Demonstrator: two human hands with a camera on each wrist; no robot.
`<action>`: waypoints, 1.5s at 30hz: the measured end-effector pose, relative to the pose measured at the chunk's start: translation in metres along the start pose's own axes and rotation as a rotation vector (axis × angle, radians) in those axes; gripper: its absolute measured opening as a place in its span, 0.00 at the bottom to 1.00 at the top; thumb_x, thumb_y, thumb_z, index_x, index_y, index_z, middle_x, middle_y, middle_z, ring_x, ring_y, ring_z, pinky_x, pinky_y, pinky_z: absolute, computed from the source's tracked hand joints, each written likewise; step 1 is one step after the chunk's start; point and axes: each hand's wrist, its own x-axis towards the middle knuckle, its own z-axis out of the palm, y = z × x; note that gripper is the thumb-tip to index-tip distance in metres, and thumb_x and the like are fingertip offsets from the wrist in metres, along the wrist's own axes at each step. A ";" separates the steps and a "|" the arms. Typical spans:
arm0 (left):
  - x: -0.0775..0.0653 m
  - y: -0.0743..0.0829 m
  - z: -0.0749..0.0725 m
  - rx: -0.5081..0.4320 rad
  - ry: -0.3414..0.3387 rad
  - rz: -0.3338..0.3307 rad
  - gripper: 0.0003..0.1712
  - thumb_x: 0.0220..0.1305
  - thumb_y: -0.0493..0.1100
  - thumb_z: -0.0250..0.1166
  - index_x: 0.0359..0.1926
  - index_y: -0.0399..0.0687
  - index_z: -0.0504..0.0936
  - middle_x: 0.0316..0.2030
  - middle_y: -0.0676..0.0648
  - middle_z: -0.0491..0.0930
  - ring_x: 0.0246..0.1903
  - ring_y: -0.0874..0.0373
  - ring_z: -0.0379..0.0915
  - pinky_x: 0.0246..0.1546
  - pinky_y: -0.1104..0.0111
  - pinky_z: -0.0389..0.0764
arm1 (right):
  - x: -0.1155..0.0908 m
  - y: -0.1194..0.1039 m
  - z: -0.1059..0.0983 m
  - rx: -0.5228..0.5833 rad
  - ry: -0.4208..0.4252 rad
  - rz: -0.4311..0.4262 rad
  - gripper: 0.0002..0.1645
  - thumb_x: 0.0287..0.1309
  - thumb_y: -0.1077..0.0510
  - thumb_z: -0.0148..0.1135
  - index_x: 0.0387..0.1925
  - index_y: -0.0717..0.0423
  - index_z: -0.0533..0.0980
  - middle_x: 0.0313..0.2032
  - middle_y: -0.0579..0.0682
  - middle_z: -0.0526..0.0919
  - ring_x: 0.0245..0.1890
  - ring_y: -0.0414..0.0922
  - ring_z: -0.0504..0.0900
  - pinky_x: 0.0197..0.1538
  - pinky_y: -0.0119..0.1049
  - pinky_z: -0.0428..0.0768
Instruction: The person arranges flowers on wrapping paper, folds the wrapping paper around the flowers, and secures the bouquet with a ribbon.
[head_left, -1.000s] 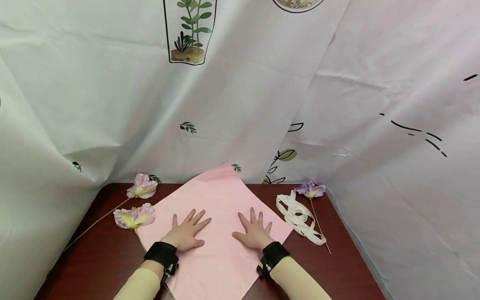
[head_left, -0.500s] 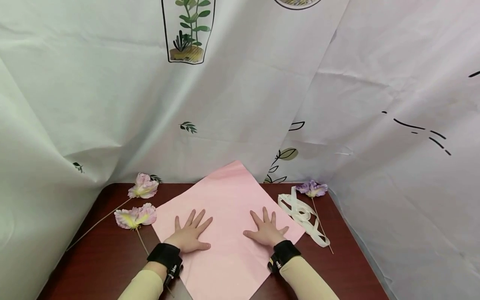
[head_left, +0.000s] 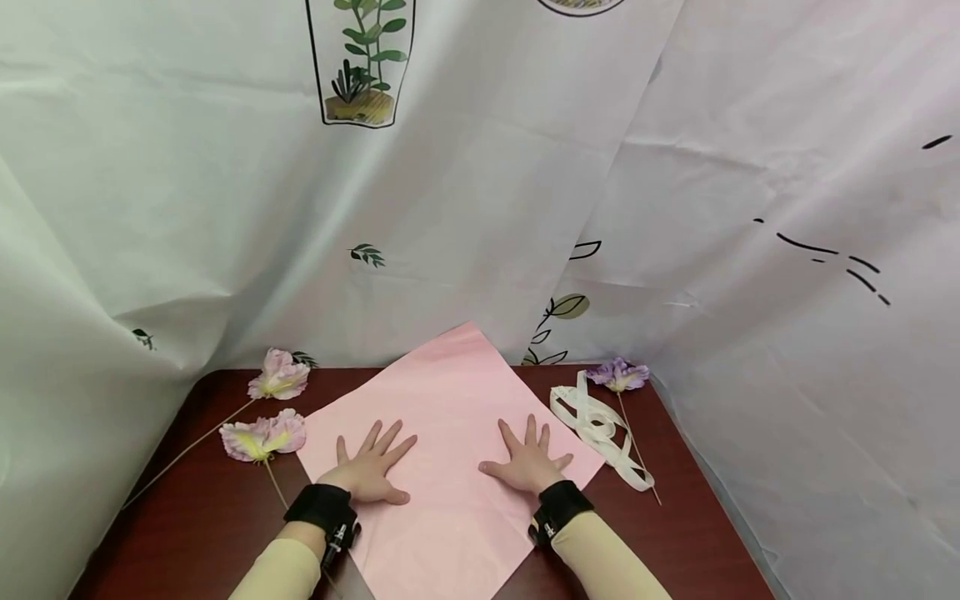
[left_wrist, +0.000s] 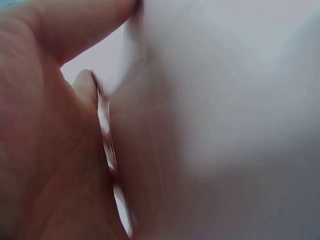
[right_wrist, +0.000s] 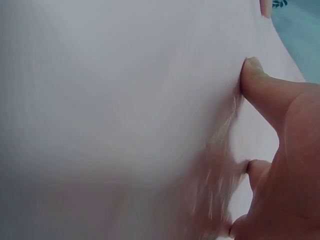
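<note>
A pink sheet of wrapping paper (head_left: 442,533) lies cornerwise on the dark red table, its far corner up against the curtain. My left hand (head_left: 367,472) rests on the left part of the sheet, fingers spread. On the right part, my right hand (head_left: 528,464) presses down with fingers also spread. In the left wrist view the palm (left_wrist: 55,145) and thumb side stand close over the pale, glossy surface. The right wrist view has the right hand's thumb (right_wrist: 270,90) touching that surface, with other fingertips below it.
Two pink-and-yellow artificial flowers (head_left: 279,375) on thin stems lie at the left. A coiled cream ribbon (head_left: 596,425) sits by the sheet's right edge, beside a purple flower (head_left: 619,375). A white printed curtain (head_left: 465,167) hangs behind the table (head_left: 202,517).
The sheet has slid to the right together with my right hand, baring more of the lower left flower's stem. Its right corner now reaches the ribbon. Both hands stay spread.
</note>
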 end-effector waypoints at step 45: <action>0.021 -0.010 0.021 0.010 0.038 0.056 0.70 0.47 0.79 0.75 0.85 0.58 0.57 0.86 0.41 0.39 0.83 0.33 0.23 0.64 0.22 0.18 | 0.023 0.020 -0.026 0.220 0.181 -0.102 0.37 0.77 0.35 0.58 0.74 0.52 0.76 0.74 0.65 0.72 0.77 0.69 0.63 0.71 0.76 0.58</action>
